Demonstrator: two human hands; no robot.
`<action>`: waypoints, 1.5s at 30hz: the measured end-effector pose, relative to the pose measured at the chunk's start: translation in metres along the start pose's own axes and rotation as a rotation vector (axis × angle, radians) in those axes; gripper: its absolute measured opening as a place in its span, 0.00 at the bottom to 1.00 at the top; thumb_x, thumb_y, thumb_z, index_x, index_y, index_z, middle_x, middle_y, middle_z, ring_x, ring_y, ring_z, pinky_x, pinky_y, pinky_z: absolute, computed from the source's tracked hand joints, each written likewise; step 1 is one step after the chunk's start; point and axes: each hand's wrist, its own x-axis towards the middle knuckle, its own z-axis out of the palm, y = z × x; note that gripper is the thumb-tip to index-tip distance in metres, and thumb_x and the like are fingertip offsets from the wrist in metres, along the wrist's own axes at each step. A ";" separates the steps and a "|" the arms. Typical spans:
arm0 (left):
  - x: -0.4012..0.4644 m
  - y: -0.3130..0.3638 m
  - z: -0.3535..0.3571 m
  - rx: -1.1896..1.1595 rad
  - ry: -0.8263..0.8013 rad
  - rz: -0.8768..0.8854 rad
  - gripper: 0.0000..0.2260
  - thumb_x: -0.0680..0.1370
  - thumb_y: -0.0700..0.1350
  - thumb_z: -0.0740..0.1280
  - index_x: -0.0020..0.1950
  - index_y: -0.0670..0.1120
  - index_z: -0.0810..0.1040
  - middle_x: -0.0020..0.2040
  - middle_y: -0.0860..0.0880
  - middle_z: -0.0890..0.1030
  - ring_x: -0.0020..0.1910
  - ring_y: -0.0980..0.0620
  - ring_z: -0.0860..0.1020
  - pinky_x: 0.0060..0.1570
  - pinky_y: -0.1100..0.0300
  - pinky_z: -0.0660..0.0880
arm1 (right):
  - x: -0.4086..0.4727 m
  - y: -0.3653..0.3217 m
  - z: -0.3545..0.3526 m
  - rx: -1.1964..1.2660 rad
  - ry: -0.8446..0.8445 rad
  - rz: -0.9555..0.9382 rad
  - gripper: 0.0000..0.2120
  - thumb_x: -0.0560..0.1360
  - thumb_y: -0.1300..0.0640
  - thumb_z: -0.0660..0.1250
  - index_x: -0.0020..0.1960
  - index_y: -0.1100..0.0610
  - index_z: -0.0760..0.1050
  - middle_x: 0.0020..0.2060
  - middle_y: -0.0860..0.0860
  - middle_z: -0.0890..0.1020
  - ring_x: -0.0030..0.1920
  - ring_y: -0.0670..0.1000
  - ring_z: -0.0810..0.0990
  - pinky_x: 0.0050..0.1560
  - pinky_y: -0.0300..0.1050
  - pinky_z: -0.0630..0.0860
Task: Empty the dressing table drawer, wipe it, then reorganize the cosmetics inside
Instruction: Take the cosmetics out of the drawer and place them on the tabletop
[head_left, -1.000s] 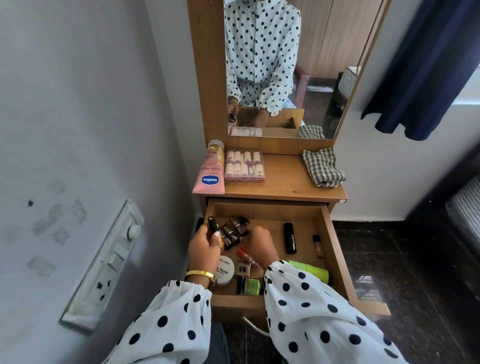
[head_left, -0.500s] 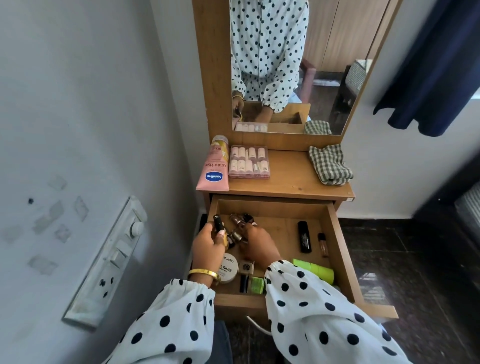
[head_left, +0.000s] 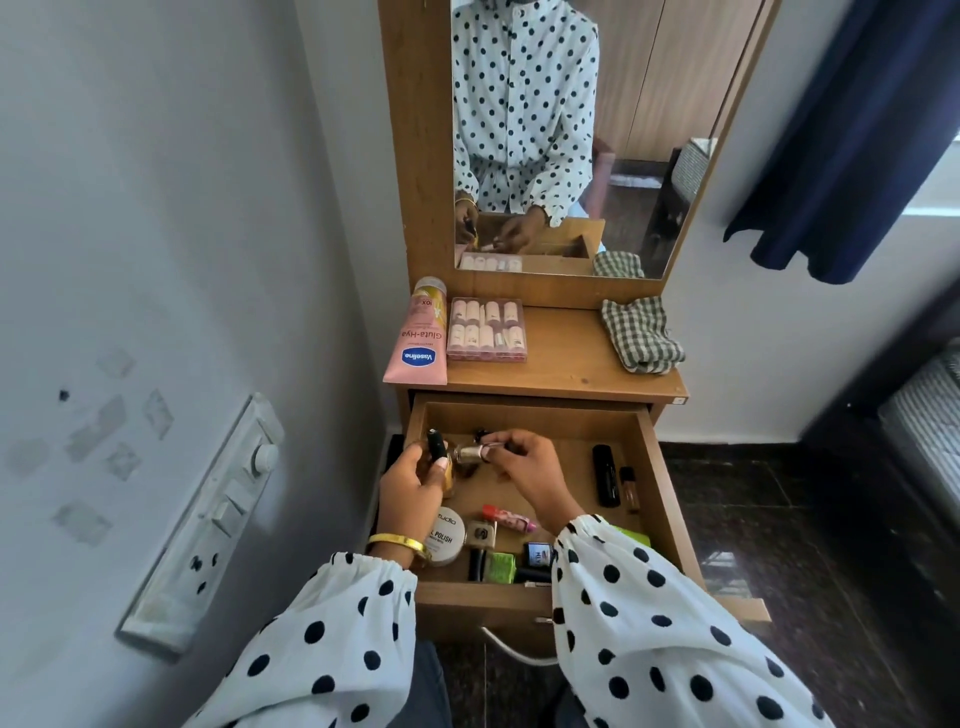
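The wooden drawer (head_left: 657, 467) is pulled out, with cosmetics lying in it. My left hand (head_left: 410, 480) grips a small gold bottle with a black cap (head_left: 437, 444) at the drawer's back left. My right hand (head_left: 524, 470) pinches several small nail polish bottles (head_left: 470, 453) beside it. In the drawer lie a white round jar (head_left: 448, 540), a red and pink tube (head_left: 506, 518), a black lipstick (head_left: 605, 475), a small brown vial (head_left: 629, 483) and a green packet (head_left: 500, 566). My right sleeve hides the drawer's front right.
On the table top (head_left: 566, 364) lie a pink Vaseline tube (head_left: 418, 348), a clear box of small bottles (head_left: 487, 329) and a checked cloth (head_left: 641, 335). A mirror (head_left: 639, 130) stands behind. A switch panel (head_left: 208, 525) is on the left wall.
My right hand has gathered the small bottles from the drawer floor and lifted them toward my left hand. The red and pink tube now shows uncovered.
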 end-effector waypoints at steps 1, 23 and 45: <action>0.001 0.002 0.002 -0.005 0.010 0.015 0.11 0.77 0.40 0.63 0.59 0.41 0.75 0.55 0.43 0.80 0.52 0.48 0.76 0.49 0.61 0.67 | -0.001 -0.005 -0.002 0.030 -0.002 0.001 0.08 0.73 0.66 0.67 0.43 0.54 0.79 0.36 0.53 0.80 0.36 0.49 0.73 0.37 0.39 0.71; 0.139 0.153 0.070 -0.006 -0.070 0.245 0.14 0.75 0.39 0.66 0.60 0.39 0.77 0.57 0.41 0.81 0.57 0.44 0.77 0.52 0.61 0.70 | 0.128 -0.124 -0.114 -0.335 0.387 -0.206 0.09 0.70 0.65 0.70 0.50 0.62 0.79 0.45 0.55 0.83 0.44 0.50 0.78 0.41 0.39 0.70; 0.207 0.157 0.122 0.388 -0.067 0.360 0.14 0.75 0.39 0.65 0.60 0.39 0.77 0.57 0.39 0.80 0.57 0.41 0.76 0.57 0.53 0.71 | 0.179 -0.097 -0.103 -0.482 0.340 -0.373 0.13 0.72 0.67 0.67 0.56 0.62 0.72 0.52 0.57 0.80 0.53 0.53 0.78 0.49 0.38 0.69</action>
